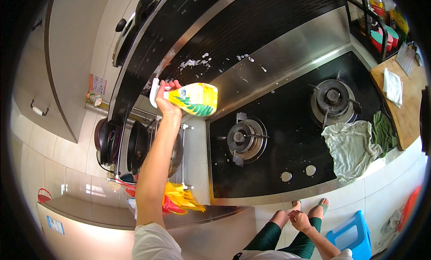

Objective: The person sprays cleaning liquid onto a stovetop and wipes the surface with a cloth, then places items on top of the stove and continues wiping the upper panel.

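Note:
A yellow and green plastic spray bottle (198, 99) with a white trigger head is held by my left hand (167, 100), its nozzle turned towards the lower edge of the black range hood (139, 58). White foam (195, 62) spots the dark panel behind the gas hob, and a few drops lie on the steel splash strip. My right hand (299, 221) is low, in front of my legs, with its fingers curled; I cannot tell whether it holds anything. Below the bottle is the black two-burner gas hob (279, 152).
A pale cloth (352, 149) and a green cloth (384, 135) lie at the hob's right side, beside a wooden cutting board (412, 108). Pans (138, 147) stand in a rack at the left. A blue plastic stool (353, 234) is on the floor.

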Demonstrator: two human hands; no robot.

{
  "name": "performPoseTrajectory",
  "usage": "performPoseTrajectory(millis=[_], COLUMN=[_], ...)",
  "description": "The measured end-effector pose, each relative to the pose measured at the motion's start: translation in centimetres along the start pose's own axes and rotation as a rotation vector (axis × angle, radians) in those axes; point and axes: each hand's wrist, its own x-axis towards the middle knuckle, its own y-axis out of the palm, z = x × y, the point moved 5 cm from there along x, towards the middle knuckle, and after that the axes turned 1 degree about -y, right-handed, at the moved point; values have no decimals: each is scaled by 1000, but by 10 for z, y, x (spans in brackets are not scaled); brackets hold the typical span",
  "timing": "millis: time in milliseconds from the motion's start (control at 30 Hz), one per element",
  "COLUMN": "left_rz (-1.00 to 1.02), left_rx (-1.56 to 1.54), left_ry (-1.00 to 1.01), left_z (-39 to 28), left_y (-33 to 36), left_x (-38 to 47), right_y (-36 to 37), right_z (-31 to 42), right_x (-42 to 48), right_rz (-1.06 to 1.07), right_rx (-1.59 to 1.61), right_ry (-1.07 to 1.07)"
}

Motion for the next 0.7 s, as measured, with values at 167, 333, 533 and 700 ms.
performPoseTrajectory(millis=[167, 333, 533, 700], left_rz=[111, 193, 189, 289], left_rx=[66, -5, 47, 63], left_ry=[-40, -130, -116, -77], left_z=[33, 48, 63, 61], left_y=[52, 64, 84, 89], left_x=[-34, -53, -89, -83], right_y=[-36, -152, -212, -201], right_z=[63, 192, 284, 288], right_x=[18, 80, 156, 205], right_rz=[-42, -323, -632, -547], right_rx=[154, 321, 134, 382], right_ry=[-319, -479, -709, -738])
